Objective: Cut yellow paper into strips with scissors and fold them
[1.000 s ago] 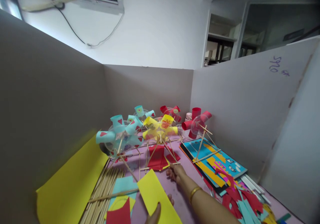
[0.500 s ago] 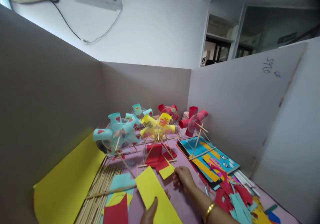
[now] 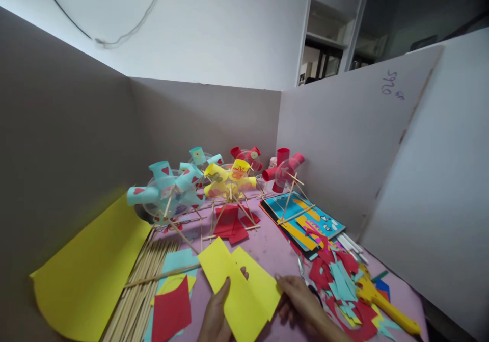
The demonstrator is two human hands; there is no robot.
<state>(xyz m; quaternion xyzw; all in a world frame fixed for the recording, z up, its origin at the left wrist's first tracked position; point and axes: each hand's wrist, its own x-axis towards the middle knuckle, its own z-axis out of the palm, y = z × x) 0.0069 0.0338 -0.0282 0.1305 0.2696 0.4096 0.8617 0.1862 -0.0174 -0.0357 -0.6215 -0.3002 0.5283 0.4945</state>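
My left hand (image 3: 214,314) grips a long yellow paper strip (image 3: 229,288) at its lower part, thumb on top. My right hand (image 3: 301,301) holds a smaller yellow paper piece (image 3: 260,283) by its right edge, laid beside and partly over the strip. Both hands hover low over the pink tabletop (image 3: 269,245). Beyond them stand paper pinwheels on stick frames: a blue pinwheel (image 3: 164,194), a yellow pinwheel (image 3: 227,181) and a red pinwheel (image 3: 282,168).
A bundle of wooden sticks (image 3: 147,281) lies at the left beside a large yellow sheet (image 3: 87,270). Red paper (image 3: 171,309) lies near my left hand. Coloured paper stacks (image 3: 301,219), scraps (image 3: 340,281) and a yellow tool (image 3: 385,306) fill the right. Grey partition walls (image 3: 344,138) enclose the desk.
My right hand drew back from under the yellow pinwheel toward me, bringing the small yellow piece to the strip held by my left hand. The view tilted down.
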